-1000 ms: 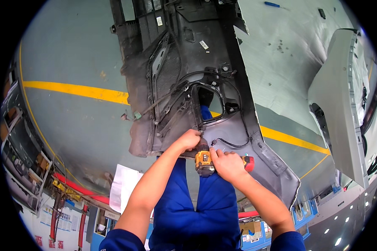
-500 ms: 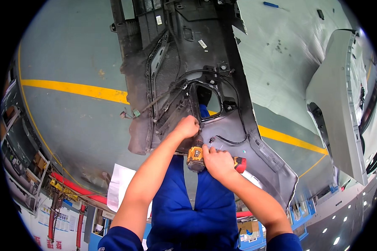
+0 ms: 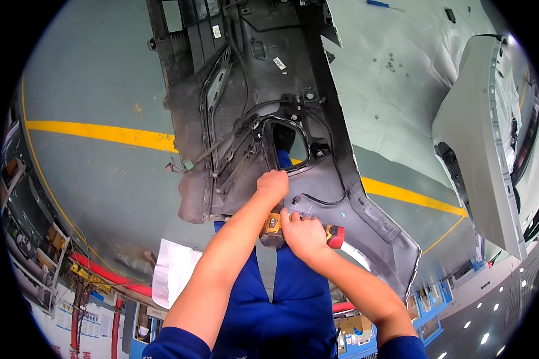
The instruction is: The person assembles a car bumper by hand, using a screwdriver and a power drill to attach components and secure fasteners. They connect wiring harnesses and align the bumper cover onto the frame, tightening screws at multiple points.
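Observation:
A large dark bumper cover (image 3: pixel 263 78) is stretched out before me, its inner side showing. My right hand (image 3: pixel 305 236) is wrapped round the grip of a yellow and black cordless drill (image 3: pixel 272 232), which points away from me at the cover's near part. My left hand (image 3: pixel 273 184) is closed at the lower rim of the cover's framed opening (image 3: pixel 308 149), just ahead of the drill. What its fingers hold is hidden, and so is the drill's tip. A thin black cable (image 3: pixel 335 161) curves round the opening to the right.
A pale grey body panel (image 3: pixel 473 131) stands at the right. On the light sheet (image 3: pixel 389 78) lie a blue screwdriver (image 3: pixel 378 3) and a small black part (image 3: pixel 450 15). White paper (image 3: pixel 173 272) is at the left of my legs; a wire connector (image 3: pixel 188 164) sticks out from the cover's left side.
The whole view has shifted slightly, so the cover appears further left. My left hand has moved a little right along the cover, to the opening's lower rim. My right hand keeps the drill.

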Demonstrator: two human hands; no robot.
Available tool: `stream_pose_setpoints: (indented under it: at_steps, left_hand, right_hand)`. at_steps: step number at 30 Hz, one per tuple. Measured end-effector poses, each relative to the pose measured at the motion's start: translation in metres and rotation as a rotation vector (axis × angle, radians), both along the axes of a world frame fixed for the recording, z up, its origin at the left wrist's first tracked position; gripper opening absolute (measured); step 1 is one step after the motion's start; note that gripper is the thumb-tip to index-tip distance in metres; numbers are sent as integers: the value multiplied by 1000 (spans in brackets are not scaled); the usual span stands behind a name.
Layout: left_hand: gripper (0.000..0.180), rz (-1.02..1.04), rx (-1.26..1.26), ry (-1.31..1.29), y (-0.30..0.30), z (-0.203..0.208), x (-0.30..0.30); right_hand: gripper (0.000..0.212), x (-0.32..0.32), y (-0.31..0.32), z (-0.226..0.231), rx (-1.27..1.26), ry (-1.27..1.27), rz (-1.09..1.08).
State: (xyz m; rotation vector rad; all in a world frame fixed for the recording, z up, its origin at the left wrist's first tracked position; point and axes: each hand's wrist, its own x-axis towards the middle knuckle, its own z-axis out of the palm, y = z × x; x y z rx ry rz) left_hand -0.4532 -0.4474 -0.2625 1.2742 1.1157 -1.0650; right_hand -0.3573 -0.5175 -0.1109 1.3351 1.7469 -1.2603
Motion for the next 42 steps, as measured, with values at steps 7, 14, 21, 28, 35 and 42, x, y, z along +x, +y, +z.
stream_pose_setpoints:
  at_steps: [7, 14, 21, 28, 35, 42]
  left_hand:
    - [28, -20, 77, 3, -17, -7, 6]
    - [24, -41, 140, -16, -22, -6, 6]
    - [25, -63, 129, -12, -24, -9, 10]
    - [38, -20, -31, -16, -2, -28, 6]
    - [35, 890, 104, -320, 10, -71, -20]
    - [18, 1780, -85, -298, 72, -85, -8]
  right_hand:
    - [50, 1, -3, 4, 50, 2, 47]
    - [50, 0, 0, 6, 17, 4, 35]
    - [53, 2, -3, 8, 34, 14, 18]
    - [57, 50, 29, 9, 1, 136, -7]
    - [57, 77, 79, 3, 148, 97, -109]
    - [75, 70, 82, -37, 201, 146, -594]
